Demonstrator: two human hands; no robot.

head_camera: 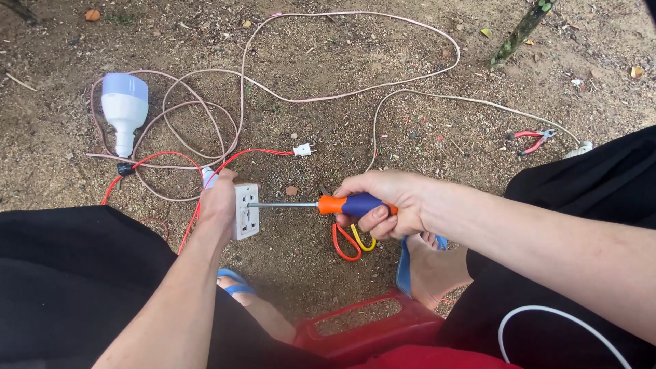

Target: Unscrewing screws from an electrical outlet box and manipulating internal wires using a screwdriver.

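here my left hand (217, 202) grips the white socket (246, 210); my right hand (384, 203) fingers wrap the screwdriver (321, 204), its tip touching the socket.

So the socket block (245, 211) sits in the left hand (217, 205), and the screwdriver (321, 204) in the right hand (386, 203) comes at it from the right, tip touching its face. On the ground (328, 130) behind the hands, the bulb (124, 109) lies far left inside loops of cable (287, 96), a small plug (302, 149) near the middle, pliers (533, 140) off to the right. Scissors (352, 240) lie right under the screwdriver handle, and a stool (369, 328) is at the near edge between the person's feet.
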